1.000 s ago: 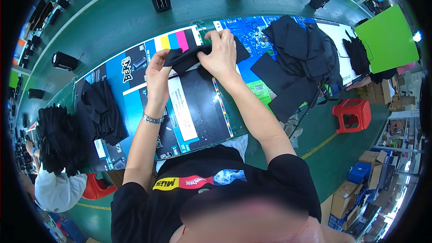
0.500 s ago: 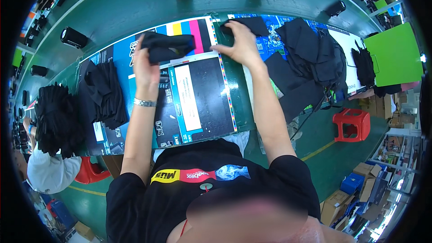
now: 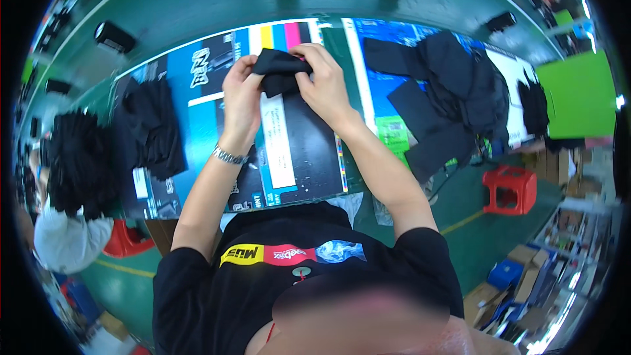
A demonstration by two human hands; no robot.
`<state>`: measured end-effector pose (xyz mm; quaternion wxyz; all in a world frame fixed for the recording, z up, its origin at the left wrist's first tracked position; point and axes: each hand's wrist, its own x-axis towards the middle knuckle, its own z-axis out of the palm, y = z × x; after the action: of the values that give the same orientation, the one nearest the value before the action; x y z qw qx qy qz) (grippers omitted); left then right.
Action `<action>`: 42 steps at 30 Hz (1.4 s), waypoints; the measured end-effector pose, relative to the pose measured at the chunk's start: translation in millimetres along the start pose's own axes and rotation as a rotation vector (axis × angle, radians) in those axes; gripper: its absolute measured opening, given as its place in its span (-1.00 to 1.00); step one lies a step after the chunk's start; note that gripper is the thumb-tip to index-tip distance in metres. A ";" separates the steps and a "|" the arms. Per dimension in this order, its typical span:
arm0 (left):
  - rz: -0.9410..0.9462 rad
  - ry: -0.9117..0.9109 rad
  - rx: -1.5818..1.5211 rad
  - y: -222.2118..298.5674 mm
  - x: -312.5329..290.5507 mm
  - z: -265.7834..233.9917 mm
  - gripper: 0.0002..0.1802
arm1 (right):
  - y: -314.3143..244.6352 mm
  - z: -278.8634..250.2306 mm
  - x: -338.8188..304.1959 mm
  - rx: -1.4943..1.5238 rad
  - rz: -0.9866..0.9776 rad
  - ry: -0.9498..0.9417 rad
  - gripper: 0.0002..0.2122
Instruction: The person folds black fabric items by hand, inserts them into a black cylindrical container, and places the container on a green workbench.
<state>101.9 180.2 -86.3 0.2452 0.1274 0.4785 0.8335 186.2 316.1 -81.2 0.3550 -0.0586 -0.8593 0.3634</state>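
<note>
A piece of black cloth (image 3: pixel 281 63), folded over on itself, is held up above the printed sheets on the table. My left hand (image 3: pixel 242 97) pinches its left end between thumb and fingers. At the other end, my right hand (image 3: pixel 325 87) grips the cloth, its thumb below and fingers over the top. To the left lies a stack of black cloth pieces (image 3: pixel 150 125). A loose heap of similar black pieces (image 3: pixel 453 79) is spread over the blue printed sheet (image 3: pixel 358 59) to the right.
A bundle of black cloth (image 3: pixel 75 161) stands at the far left, near another person (image 3: pixel 69 240). Black cylindrical devices (image 3: pixel 114 37) stand across the green surface beyond. A green board (image 3: pixel 578 92) and a red stool (image 3: pixel 510 189) are on the right.
My right hand has moved left and closed on the cloth, where before it was open beside it. My left hand has shifted right. The held cloth is now more compactly folded.
</note>
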 end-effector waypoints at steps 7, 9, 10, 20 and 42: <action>-0.132 -0.138 -0.100 -0.4 -3.6 7.7 -0.75 | 21.6 -31.6 6.4 -0.319 0.300 0.183 -0.57; -0.180 -0.160 -0.114 -0.1 -6.0 14.1 -0.76 | 16.3 -37.7 8.6 -0.286 0.359 0.223 -0.63; -0.184 -0.203 -0.060 2.2 -8.1 17.2 -0.78 | 13.3 -36.6 8.0 -0.131 0.410 0.226 -0.67; 0.029 -0.078 0.347 -13.7 4.8 5.5 -0.81 | 22.2 -23.6 1.9 1.218 0.916 0.071 -0.87; -0.141 -0.692 0.090 37.9 6.7 9.8 -0.86 | 0.9 -55.0 14.1 1.330 0.501 -0.410 -0.67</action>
<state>89.7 174.9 -48.9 0.4438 0.3796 0.4107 0.7002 211.5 353.9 -47.2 0.0542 0.0437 -0.4677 0.8811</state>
